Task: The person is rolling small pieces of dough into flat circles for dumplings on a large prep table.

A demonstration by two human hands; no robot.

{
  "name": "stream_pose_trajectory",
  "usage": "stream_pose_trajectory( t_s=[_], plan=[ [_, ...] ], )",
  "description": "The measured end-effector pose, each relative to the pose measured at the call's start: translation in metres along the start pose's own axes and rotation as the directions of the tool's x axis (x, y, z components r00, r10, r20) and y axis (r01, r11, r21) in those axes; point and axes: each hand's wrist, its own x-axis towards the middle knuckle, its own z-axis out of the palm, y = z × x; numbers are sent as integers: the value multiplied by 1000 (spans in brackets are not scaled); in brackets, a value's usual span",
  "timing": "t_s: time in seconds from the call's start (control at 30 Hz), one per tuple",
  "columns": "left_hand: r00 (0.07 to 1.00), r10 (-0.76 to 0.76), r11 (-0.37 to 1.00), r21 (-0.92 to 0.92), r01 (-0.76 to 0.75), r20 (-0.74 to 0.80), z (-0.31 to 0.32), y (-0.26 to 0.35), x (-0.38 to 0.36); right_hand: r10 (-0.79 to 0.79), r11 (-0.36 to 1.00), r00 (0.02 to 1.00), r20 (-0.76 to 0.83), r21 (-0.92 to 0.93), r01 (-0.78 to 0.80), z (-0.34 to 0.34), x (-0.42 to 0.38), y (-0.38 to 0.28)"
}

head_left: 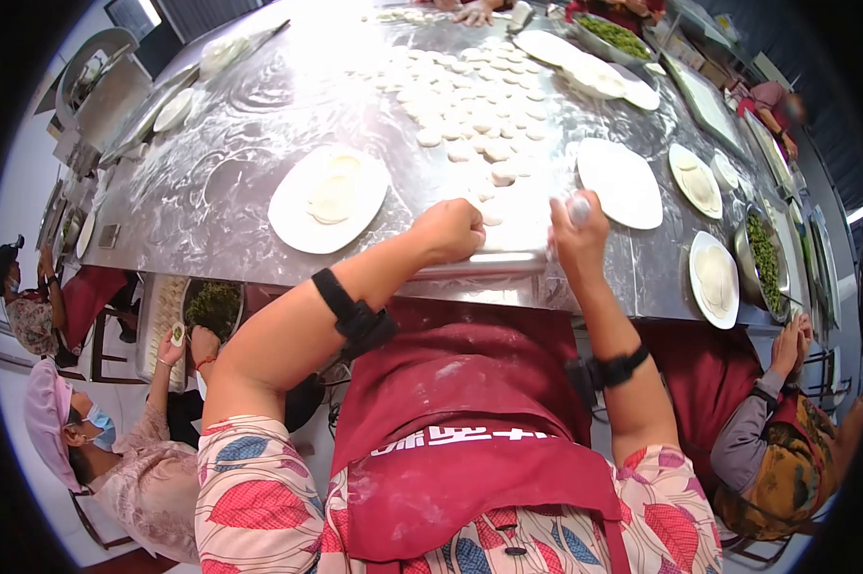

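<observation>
My left hand is closed with its fingers curled down over a pale board at the table's near edge; what lies under the fingers is hidden. A bit of white dough shows beside its knuckles. My right hand is wrapped round a whitish rolling pin, slightly blurred, whose rounded end sticks up by the thumb. Beyond both hands, many small flattened dough pieces spread over the floured table. Left of my left hand stands a white plate with rolled wrappers on it.
Another white plate lies right of my right hand. Further right are plates of wrappers and a bowl of green filling. Co-workers sit at both sides; the left one holds a filled wrapper. A person's hand rests across the table.
</observation>
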Motion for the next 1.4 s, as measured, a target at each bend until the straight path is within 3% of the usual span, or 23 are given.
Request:
stream_pose_trajectory(
  t_s=[0.03, 0.17, 0.27, 0.3, 0.4, 0.5, 0.6, 0.63, 0.67, 0.73, 0.77, 0.87, 0.9, 1.0, 1.07, 1.13, 1.2, 1.27, 1.33, 1.4],
  plan=[
    [1000, -7, 999, 54, 7, -6, -2, 4, 3, -7, 1000, 1000, 6, -18, 7, 7, 11, 5],
    [986, 167, 985, -42, -166, 28, 5, -1, 14, 13, 1000, 999, 31, -27, -12, 1, 6, -2],
    [993, 98, 995, 28, -96, -72, 6, -11, 12, -21, 1000, 1000, 18, -15, 22, -22, -34, -9],
    [999, 19, 998, -61, -22, -42, 1, -9, 7, -20, 1000, 1000, 14, -9, 20, -20, -33, -9],
    [997, 18, 971, -241, -1, 70, 2, -14, 6, 43, 999, 999, 1, 14, -43, -15, -27, -5],
    [992, 121, 993, 0, -121, -24, 2, -4, 16, 7, 1000, 1000, 30, 30, -8, 5, 12, -4],
    [992, 107, 994, -28, -105, 64, 0, -1, 21, 16, 1000, 997, 79, 13, -17, 7, 17, -1],
    [977, 202, 978, 27, -205, 71, 0, -7, 20, 39, 999, 996, 81, -31, -37, -4, 4, -8],
    [985, 157, 987, -27, -156, 75, -1, -9, 16, 61, 996, 995, 84, -75, -55, -14, -10, -12],
    [993, 69, 991, -125, -57, 94, -6, -8, 8, 58, 990, 992, 111, 119, -71, -27, -39, -13],
    [977, 8, 944, -323, 63, 211, -2, -15, 9, 41, 989, 994, 99, 140, -54, -27, -42, -11],
    [976, 140, 990, -35, -136, 167, -5, -4, 10, 95, 994, 995, 34, 56, -97, -6, -8, -9],
    [981, 161, 987, -7, -162, 109, -3, -5, 16, 48, 998, 998, 27, 26, -49, 2, 7, -4],
    [979, 173, 984, -64, -167, 105, 3, -1, 28, 29, 999, 999, 34, 14, -29, 12, 21, 0],
    [976, 167, 986, -20, -166, 142, 2, 3, 20, 63, 998, 998, 5, 25, -63, 0, 0, -4],
    [972, 180, 982, 25, -186, 148, -1, -4, 15, -13, 998, 1000, 20, -60, 14, -21, -29, 0],
    [976, 134, 988, -96, -119, 172, 1, -13, 16, 72, 990, 996, 55, 121, -78, -27, -48, -10],
    [966, 140, 986, -123, -115, 218, 1, -10, 14, 49, 999, 999, 25, 2, -49, -17, -27, -9],
    [978, 146, 989, -25, -144, 150, 1, 1, 18, 12, 999, 1000, -10, 42, -12, 4, 5, 3],
    [989, 129, 991, 11, -130, 74, 4, 5, 26, -66, 995, 998, -3, -72, 66, 16, 25, 13]
  ],
)
